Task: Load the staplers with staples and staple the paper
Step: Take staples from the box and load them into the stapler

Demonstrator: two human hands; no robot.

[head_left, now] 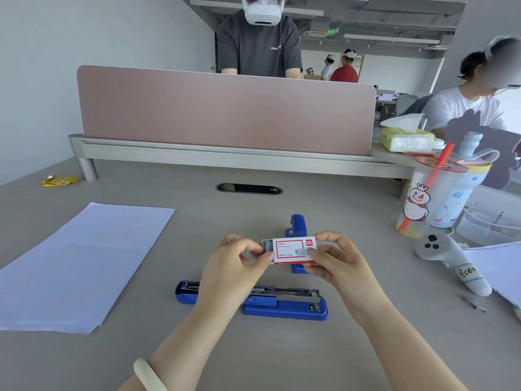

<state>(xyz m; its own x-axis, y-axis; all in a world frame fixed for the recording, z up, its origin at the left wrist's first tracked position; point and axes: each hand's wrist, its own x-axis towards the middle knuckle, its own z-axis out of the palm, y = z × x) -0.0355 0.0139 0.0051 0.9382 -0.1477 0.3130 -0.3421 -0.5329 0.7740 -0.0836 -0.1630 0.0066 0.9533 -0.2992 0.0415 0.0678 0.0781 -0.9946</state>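
Grey desk [282,356] up front, pink divider panel [225,114] behind. Both hands raised over the middle, sharing a red-and-white staple box [290,251]. Left hand [239,258] pinching the box's left end, thumb and fingers closed on it, inner tray poking out on that side. Right hand [332,258] gripping the right end — thumb pressing a small strip of staples [303,252] against the box face. Just below, open blue stapler [253,300] lying flat on the desk, top swung back, metal channel exposed. Second blue stapler [297,225] behind the box, partly hidden. White paper [79,263] off to the left — flat, well apart from the staplers. Drink cup [439,198] and grey controller [448,263] on the right.
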